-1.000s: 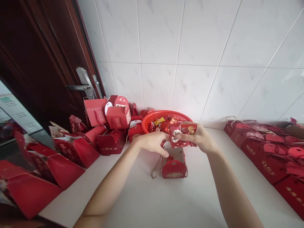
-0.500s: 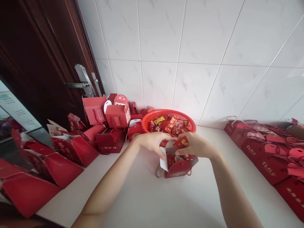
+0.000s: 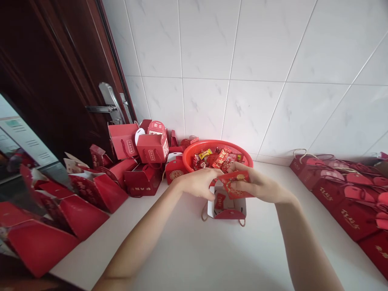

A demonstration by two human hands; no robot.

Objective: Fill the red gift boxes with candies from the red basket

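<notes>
Right grip holds a red packet partly blocking the open box, left grip spread, candy basket just behind.

Loaded table: layout as you face it.
Your table has a smooth white top. Directly before you rests an open box, cord loops at its sides. Behind it stands the red basket, with an emblem box just beside it on your left. Farther left, red boxes crowd together; at your right, lettered boxes stand packed in rows.
</notes>
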